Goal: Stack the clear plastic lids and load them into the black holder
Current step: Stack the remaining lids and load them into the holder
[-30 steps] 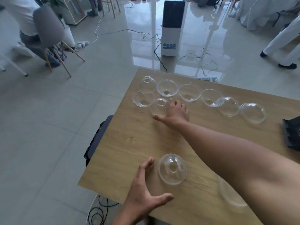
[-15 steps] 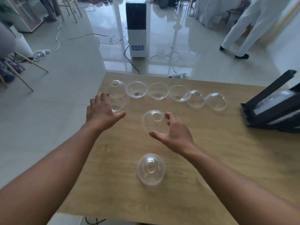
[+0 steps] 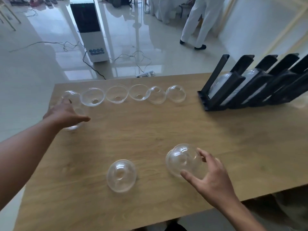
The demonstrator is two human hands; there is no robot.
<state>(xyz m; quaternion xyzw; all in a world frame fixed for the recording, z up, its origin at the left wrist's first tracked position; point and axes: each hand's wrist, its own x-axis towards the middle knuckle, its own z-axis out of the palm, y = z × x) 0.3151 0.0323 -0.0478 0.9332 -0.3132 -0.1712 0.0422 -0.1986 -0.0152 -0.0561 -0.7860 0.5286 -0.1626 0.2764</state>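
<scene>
Clear domed lids lie on a wooden table (image 3: 150,130). My right hand (image 3: 215,180) grips one lid (image 3: 183,160) near the front right; it looks nested on a second lid beneath. A single lid (image 3: 121,175) sits dome up to its left. My left hand (image 3: 65,114) is spread, palm down, over a lid (image 3: 74,127) at the far left, fingertips reaching toward the end lid (image 3: 70,95) of the back row. That row (image 3: 116,95) holds several lids, some turned bowl up. The black holder (image 3: 218,95) stands at the back right with clear lids in its slots.
Beyond the table's far edge are a glossy tiled floor, a tall white and black appliance (image 3: 88,30) with loose cables, and a person in white trousers (image 3: 198,25). The table's left edge runs close to my left hand.
My right hand has carried a lid from the table's middle down to the front right. My left hand has stayed by the far-left lids. The view has swung right, showing the holder in full.
</scene>
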